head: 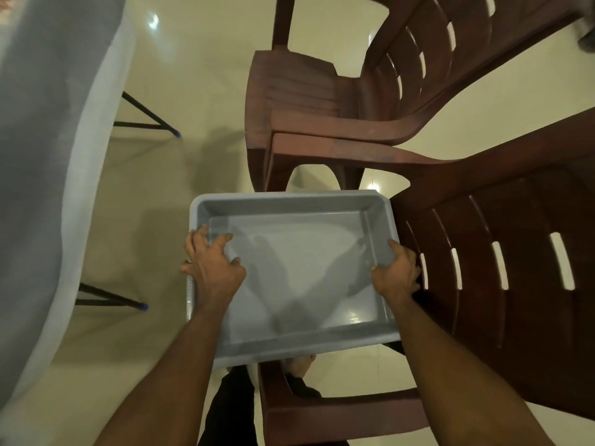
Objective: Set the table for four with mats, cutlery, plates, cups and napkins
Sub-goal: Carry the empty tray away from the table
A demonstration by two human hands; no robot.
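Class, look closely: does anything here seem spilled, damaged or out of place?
Nothing stands out. Both hands, left and right, grip the sides of an empty grey tray over the brown chair; no spill or crack shows.

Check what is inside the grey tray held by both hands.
Nothing: the grey tray shows only bare floor with shadows and glare. The left hand covers a small corner; the right hand grips the rim.

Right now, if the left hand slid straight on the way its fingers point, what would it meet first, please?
Probably the far wall of the empty grey plastic tray that the left hand grips; beyond it stands the brown plastic chair, though depth is unclear.
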